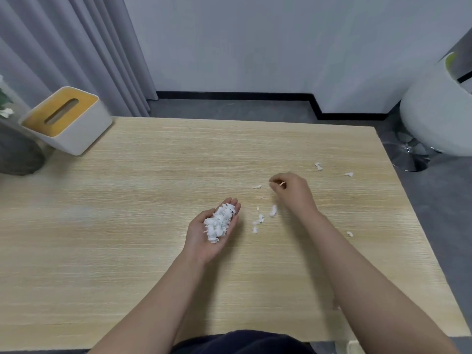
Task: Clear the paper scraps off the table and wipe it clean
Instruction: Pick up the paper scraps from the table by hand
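Left hand (212, 235) is cupped palm-up as a tray, holding a pile of paper scraps (219, 223). Right hand (293, 191), just beyond the pile, has its fingertips pinched; what they hold is unclear. Loose scraps (260, 219) lie on the table (127, 251) right of the pile. No wiping yet, probably.

Light wood table (127, 251): loose paper scraps (260, 221) right of centre; tissue box (66, 121) far-left corner.
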### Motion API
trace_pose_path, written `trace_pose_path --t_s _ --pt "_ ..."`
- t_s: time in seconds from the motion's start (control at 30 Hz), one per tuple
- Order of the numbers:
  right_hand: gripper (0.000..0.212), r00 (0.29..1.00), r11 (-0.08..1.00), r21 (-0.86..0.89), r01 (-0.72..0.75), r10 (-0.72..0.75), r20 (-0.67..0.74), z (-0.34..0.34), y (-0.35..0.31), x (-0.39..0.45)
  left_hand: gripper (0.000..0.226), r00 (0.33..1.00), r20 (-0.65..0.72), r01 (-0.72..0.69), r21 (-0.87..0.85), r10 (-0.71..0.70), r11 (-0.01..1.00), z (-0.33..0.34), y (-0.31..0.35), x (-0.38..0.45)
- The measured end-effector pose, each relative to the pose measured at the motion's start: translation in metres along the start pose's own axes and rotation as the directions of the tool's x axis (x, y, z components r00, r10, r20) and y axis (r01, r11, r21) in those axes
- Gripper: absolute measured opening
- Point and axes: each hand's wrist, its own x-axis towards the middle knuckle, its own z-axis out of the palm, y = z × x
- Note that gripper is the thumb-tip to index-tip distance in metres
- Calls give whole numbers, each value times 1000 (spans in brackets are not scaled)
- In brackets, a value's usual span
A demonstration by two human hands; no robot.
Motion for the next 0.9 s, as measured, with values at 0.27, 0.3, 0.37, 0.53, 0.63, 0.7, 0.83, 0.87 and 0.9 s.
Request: trace_pose_path --t_s 0.27,0.3,0.37,0.53,0.63,0.7,0.83,0.87,0.9 --pt "21 981 979 -175 -108 133 138 22 28 48 39 999 -40 1 -23 -2 1000 1 3 8" --pt "22 977 974 -195 -116 148 155 27 31 49 35 999 -35 0 -18 0 1000 3 4 7" --pt "21 970 968 -221 -117 159 183 35 37 51 39 1000 -15 -1 -31 0 1000 3 4 5" --pt "13 980 968 -229 -101 137 147 46 42 54 64 999 53 7 -108 -1 994 -3 7 4" --pt "25 980 966 -242 -88 127 151 50 43 56 66 998 70 7 -116 1 993 -6 7 6" --pt "23 978 965 -255 -57 106 182 48 44 56 60 998 68 19 -121 -11 992 -8 6 6" --pt "18 985 985 -165 -54 80 150 40 43 58 47 999 30 22 -128 -18 992 -9 4 9" --pt "17 989 990 -132 -42 60 136 38 41 58 48 1000 25 18 -126 -15 992 -8 4 10" --pt "17 990 993 -116 -12 28 138 37 39 58 49 1000 19 9 -120 -7 993 -8 4 11"
